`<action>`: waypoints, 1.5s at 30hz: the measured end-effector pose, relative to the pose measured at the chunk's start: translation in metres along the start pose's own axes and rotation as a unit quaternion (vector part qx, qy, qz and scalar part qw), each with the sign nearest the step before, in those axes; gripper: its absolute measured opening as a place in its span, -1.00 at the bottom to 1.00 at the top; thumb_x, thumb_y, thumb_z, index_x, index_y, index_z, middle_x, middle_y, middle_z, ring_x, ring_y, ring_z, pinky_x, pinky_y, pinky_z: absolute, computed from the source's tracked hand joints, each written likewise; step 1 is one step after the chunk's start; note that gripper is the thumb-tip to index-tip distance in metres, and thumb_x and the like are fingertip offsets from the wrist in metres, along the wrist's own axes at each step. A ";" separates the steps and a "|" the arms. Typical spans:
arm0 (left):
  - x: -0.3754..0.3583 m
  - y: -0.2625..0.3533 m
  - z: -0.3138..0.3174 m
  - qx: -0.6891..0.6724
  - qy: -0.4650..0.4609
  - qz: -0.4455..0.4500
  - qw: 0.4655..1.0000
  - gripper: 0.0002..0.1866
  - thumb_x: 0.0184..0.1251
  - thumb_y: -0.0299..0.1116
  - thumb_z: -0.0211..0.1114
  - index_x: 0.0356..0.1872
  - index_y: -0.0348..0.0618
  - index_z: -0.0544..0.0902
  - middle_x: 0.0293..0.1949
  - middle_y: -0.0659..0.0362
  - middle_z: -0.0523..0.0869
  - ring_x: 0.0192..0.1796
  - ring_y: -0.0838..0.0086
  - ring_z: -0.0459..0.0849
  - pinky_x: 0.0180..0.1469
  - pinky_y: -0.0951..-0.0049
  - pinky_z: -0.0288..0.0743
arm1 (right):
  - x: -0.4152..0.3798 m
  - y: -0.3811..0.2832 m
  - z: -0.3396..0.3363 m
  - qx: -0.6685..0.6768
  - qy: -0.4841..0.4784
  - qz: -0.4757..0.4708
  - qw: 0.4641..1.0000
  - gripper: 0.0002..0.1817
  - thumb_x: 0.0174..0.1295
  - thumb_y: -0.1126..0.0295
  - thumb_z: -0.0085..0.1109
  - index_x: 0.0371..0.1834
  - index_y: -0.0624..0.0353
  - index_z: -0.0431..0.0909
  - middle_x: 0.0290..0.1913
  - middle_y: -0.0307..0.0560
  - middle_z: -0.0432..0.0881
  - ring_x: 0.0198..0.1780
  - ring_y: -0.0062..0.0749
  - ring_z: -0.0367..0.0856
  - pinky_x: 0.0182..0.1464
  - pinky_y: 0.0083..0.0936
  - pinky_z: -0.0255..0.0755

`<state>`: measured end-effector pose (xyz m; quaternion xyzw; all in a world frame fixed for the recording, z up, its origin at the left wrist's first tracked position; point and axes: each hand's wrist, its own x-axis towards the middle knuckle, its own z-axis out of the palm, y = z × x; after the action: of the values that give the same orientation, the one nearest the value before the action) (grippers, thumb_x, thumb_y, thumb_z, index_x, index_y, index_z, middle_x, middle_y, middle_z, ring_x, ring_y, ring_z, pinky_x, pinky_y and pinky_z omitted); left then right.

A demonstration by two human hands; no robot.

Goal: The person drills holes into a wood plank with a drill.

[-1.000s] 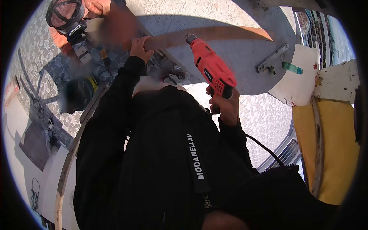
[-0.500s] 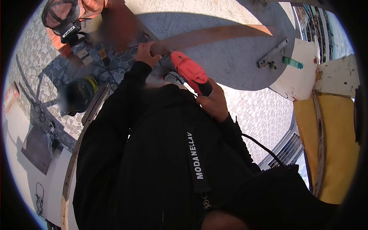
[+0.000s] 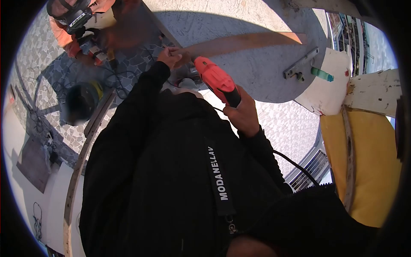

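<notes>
My right hand (image 3: 245,113) is wrapped round the rear of a red and black power tool (image 3: 216,78), its nose pointing up and left. Its front end is close to the left end of a long, curved brown strip (image 3: 244,44). At that same end my left hand (image 3: 168,59) pinches the strip between thumb and fingers. From there the strip runs rightward across a grey, rounded board (image 3: 261,73), narrowing to a sunlit tip. Both my arms are in black sleeves.
A grey metal bar tool (image 3: 300,64) and a green bottle-like object (image 3: 322,74) lie on the right. Across from me at upper left is a co-worker in orange (image 3: 102,6). A black and yellow machine (image 3: 83,100) and cables occupy the tiled floor. Yellow material (image 3: 372,162) hangs right.
The whole view has shifted slightly. My right hand and the power tool sit a little further right and lower. The left hand's fingers have drawn closer together at the strip's end.
</notes>
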<state>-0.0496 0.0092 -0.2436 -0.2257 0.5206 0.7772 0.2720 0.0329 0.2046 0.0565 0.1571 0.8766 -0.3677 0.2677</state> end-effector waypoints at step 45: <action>-0.003 0.001 0.010 -0.070 -0.024 0.006 0.997 -0.59 0.16 -0.58 0.29 0.06 -0.21 0.44 -0.06 0.00 0.61 -0.13 0.32 0.72 -0.22 0.32 0.73 | 0.009 -0.007 -0.009 -0.095 -0.005 -0.062 0.994 -0.34 -0.12 0.47 0.11 0.21 0.22 0.39 -0.17 0.34 0.64 -0.05 0.26 0.62 0.03 -0.19 0.46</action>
<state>-0.0484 0.0173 -0.2375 -0.2224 0.4599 0.8185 0.2629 0.0196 0.2074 0.0607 0.0744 0.9142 -0.2997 0.2624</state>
